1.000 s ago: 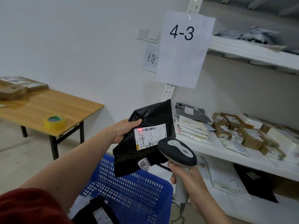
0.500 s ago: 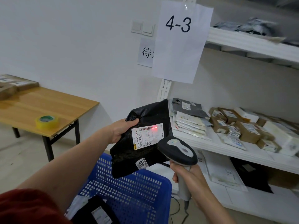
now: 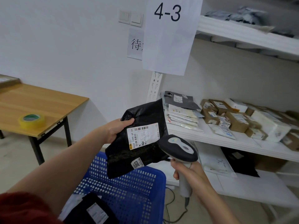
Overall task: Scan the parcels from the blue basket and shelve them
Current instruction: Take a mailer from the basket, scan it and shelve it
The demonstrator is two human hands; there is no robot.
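The left hand grips the upper left corner of a black parcel, thumb on its front, and holds it above the blue basket with the white label facing up. The right hand is wrapped around the handle of a scanner, whose head sits just beside the label. More parcels lie in the basket and on the white shelf. A yellow tape roll sits on the counter.

The bare left forearm runs from a red sleeve at lower left up to mid-frame. The left grip pinches a parcel by its edge, thumb on top. At lower right, the right grip wraps a scanner handle.
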